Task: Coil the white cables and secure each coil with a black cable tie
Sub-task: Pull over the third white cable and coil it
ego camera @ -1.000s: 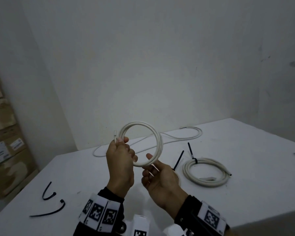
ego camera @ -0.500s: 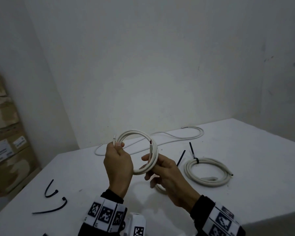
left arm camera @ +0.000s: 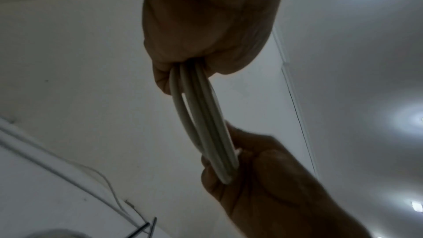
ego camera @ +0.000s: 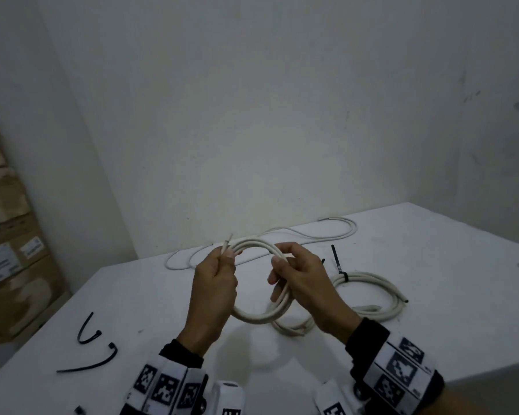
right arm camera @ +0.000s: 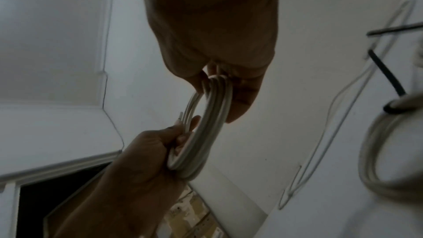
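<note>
White table (ego camera: 138,295) and bare walls frame the scene. Nearest, two loose ties (ego camera: 93,351) are seen at the table's left edge. Above the table a coil (ego camera: 253,317) is held up: its left side is grasped by the left hand (ego camera: 213,292), its right side by the right hand (ego camera: 304,283). Beyond, a tied coil (ego camera: 372,290) lies flat on the table, and farthest, near the wall, an uncoiled cable (ego camera: 333,235).

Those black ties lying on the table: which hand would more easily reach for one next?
Probably the left hand. Both hands grip the coil, but the loose black ties lie on the table on its side; the right hand could hold the coil alone.
</note>
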A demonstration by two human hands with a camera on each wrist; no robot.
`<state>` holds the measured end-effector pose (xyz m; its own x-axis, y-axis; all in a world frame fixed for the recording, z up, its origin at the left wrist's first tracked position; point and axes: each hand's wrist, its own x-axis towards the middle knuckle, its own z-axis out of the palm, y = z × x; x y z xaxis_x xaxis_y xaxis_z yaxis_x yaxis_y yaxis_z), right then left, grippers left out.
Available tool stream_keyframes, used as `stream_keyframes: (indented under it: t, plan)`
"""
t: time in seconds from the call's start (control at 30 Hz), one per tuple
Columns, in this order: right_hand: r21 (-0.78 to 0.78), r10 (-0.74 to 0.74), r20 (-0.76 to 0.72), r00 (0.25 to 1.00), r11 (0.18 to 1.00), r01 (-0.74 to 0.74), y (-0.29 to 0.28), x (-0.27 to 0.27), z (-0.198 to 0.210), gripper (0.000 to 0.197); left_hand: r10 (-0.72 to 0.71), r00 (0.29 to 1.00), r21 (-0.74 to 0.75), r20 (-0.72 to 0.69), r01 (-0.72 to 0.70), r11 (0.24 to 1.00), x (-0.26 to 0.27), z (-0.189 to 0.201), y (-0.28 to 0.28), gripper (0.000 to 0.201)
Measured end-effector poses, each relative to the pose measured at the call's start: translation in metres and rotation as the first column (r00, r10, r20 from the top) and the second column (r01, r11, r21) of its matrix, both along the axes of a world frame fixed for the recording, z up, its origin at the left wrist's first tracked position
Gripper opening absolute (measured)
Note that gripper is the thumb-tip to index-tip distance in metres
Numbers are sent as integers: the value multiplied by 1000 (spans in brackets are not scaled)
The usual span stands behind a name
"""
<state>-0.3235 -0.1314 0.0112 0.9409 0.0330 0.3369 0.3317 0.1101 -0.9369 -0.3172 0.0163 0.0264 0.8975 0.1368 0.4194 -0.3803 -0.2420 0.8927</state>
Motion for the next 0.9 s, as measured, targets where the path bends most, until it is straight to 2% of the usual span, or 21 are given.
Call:
stream_keyframes:
  t: [0.1,0.17,0.23,0.33,0.4,0.47,0.57,0.67,0.77,0.9]
  plan:
    - [-115,24,-27,999,993,-27,-6,2,-3,18,-146,984,-152,-100,130,980,0,7,5,27]
    - [-231,14,-13,1000,973,-16,-11,4,-6,35,-211,967,-157,-143,188,969,2,9,9,23]
    - [-433,-28,153,988,897,92,-19,6,-2,60,-268,942,-112,-202,250,962,5,10,13,22]
    - [-696,80,493,866,634,338,-24,8,17,77,-339,899,6,-276,355,935,5,13,15,23]
    - [-789,199,552,810,439,430,-19,10,29,69,-371,875,40,-310,402,915,5,16,14,25]
    - [-824,243,549,799,315,471,-13,13,34,50,-394,857,21,-332,424,905,5,19,12,23]
    - [-789,226,601,767,323,523,-11,16,37,29,-433,830,-45,-351,447,894,4,20,9,11]
    - [-754,225,638,736,377,538,-13,16,35,18,-428,827,-136,-365,408,903,5,19,6,12]
    - [-734,189,649,737,413,539,-15,13,34,16,-434,819,-147,-376,409,900,7,21,5,16]
    - [-850,215,507,835,289,441,-13,16,34,27,-453,797,-86,-400,459,884,7,24,5,16]
